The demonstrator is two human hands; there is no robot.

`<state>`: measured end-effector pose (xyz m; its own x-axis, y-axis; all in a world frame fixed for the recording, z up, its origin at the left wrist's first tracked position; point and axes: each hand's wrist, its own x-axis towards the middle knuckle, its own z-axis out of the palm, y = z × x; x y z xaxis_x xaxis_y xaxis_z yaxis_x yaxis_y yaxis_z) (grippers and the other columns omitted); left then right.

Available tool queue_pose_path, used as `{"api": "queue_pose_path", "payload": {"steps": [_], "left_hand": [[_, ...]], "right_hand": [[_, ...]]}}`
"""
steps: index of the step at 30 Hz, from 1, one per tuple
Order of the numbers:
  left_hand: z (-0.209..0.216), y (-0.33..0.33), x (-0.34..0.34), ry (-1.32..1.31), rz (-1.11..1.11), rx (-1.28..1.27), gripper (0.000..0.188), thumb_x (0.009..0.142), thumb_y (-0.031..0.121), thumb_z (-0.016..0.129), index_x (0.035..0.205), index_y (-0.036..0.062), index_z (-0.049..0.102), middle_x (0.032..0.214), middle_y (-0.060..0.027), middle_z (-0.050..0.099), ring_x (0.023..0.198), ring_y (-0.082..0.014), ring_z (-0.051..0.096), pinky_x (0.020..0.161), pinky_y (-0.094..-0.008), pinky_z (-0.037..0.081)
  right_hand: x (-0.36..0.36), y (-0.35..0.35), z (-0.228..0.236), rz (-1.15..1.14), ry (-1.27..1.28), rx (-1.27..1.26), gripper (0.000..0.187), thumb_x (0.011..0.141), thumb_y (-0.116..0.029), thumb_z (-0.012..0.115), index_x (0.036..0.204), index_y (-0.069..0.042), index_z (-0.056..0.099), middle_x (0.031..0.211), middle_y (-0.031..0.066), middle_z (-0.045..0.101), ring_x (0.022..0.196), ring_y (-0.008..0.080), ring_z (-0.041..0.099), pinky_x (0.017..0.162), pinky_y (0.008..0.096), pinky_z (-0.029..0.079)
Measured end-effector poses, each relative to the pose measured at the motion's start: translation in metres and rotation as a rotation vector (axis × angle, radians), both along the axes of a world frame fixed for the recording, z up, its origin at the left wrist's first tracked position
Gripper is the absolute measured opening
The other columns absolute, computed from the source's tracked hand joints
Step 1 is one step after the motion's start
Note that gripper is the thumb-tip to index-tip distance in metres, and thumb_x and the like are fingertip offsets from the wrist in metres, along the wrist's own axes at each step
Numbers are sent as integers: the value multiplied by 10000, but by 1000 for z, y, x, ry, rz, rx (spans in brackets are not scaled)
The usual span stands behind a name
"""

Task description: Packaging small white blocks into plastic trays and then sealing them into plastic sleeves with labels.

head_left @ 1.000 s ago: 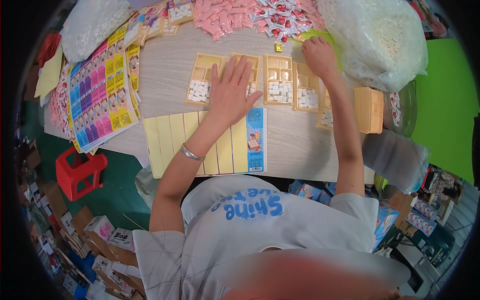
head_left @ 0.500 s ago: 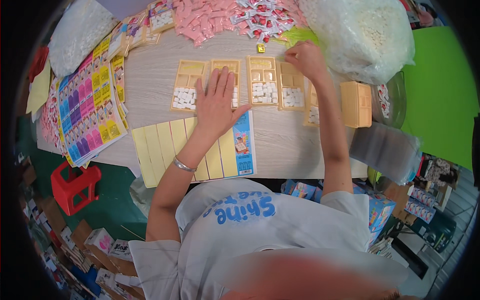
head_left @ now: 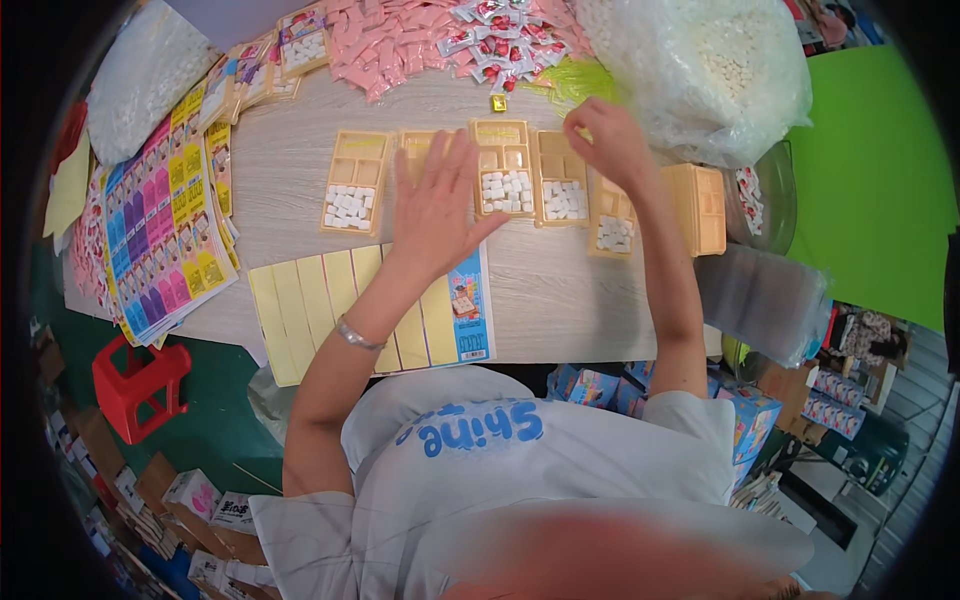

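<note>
the trays (head_left: 358, 147) look like thin moulded plastic, pale beige, smooth, with a soft sheen along their rims; the small white pieces (head_left: 506, 190) in them look matt. the tabletop (head_left: 550, 310) has a grey wood grain (whether real wood or laminate, i cannot tell) and a dull finish. the big bag (head_left: 700, 100) is clear, crinkled, glossy plastic film, and the pink packets (head_left: 385, 50) shine like film too. the printed sheets (head_left: 165, 220) and the yellow striped sheet (head_left: 325, 295) are smooth paper or thin card. the bracelet (head_left: 358, 333) is shiny, silvery metal, the shirt (head_left: 560, 460) soft matt cloth, the red stool (head_left: 140, 385) smooth plastic.
</note>
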<state>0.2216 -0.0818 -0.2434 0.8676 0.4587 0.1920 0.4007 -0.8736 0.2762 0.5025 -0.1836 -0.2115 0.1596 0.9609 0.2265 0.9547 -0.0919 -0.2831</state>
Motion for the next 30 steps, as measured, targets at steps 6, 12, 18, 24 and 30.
{"api": "queue_pose_path", "payload": {"steps": [6,12,18,24,30], "left_hand": [[-10,-29,62,-38,-128,-54,873,914,655,566,1541,71,400,1633,-101,327,1537,-293,222,1218,-638,101],[-19,-40,83,36,-182,0,757,941,610,554,1540,164,428,1622,-62,358,1526,-308,242,1221,-605,153],[-23,-35,72,27,-250,38,705,956,585,545,1528,184,447,1605,-45,389,1514,-307,275,1218,-591,179],[-23,-34,69,-4,-283,54,680,965,568,541,1519,180,460,1594,-28,410,1502,-301,300,1212,-581,203],[-22,-39,63,16,-284,51,680,973,553,537,1528,173,443,1588,-30,419,1496,-297,314,1208,-576,208]], "right_hand": [[33,0,-22,-238,36,-16,176,889,-215,706,975,-65,743,916,145,698,850,344,676,766,452,537],[36,5,-34,-393,-132,-210,188,895,-268,674,985,-120,747,938,115,701,866,347,690,761,452,551],[41,-22,-22,-439,-28,98,125,922,-241,644,932,-145,723,941,58,699,836,323,692,716,446,548],[47,-62,-16,-419,-19,185,83,937,-208,659,942,-145,713,939,52,694,811,318,683,689,421,540],[26,-86,-5,-325,70,191,78,933,-156,685,988,-102,695,920,83,680,757,279,666,664,375,521]]}}
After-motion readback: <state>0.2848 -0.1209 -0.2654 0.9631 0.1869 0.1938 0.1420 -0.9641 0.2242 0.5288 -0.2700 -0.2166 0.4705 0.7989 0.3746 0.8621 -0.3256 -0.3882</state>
